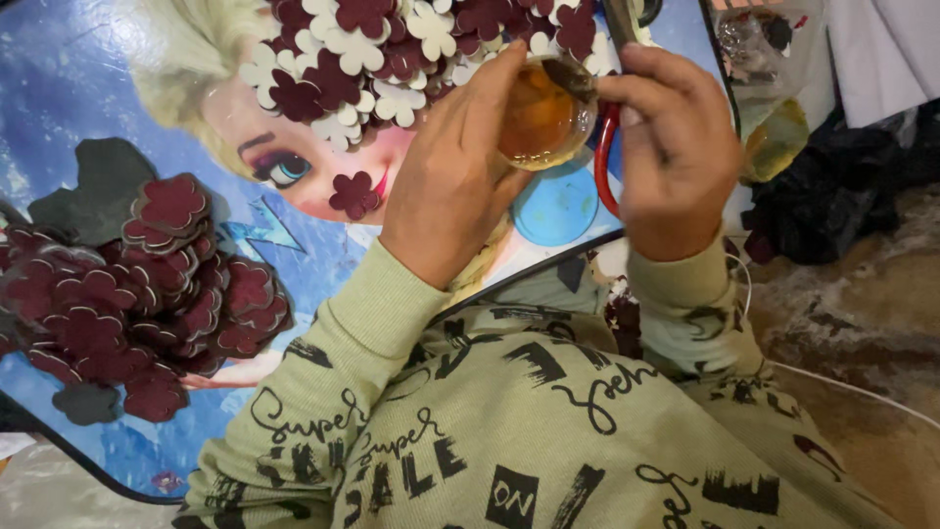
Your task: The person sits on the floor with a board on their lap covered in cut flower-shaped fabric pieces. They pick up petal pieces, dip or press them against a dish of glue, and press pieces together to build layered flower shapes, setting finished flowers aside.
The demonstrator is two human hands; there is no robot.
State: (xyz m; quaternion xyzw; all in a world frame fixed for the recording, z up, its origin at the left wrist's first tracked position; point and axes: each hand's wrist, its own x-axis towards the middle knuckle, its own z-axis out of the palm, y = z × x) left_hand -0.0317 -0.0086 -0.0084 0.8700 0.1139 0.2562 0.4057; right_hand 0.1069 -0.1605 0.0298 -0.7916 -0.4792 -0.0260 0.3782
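Observation:
My left hand (450,171) grips a small clear jar (541,118) of amber glue, tilted toward me. My right hand (671,152) pinches a thin tool whose dark tip (568,76) dips into the jar's mouth. Both hands hover over a blue cartoon-printed board (78,78). Maroon and cream foam flower cutouts (392,49) lie spread on the board just beyond the jar.
A heap of maroon flower cutouts (147,294) sits on the board's left part. A blue round lid (558,206) lies under the jar, a red curved handle (605,167) beside it. A clear plastic bag (769,88) and dark cloth (832,186) lie at the right.

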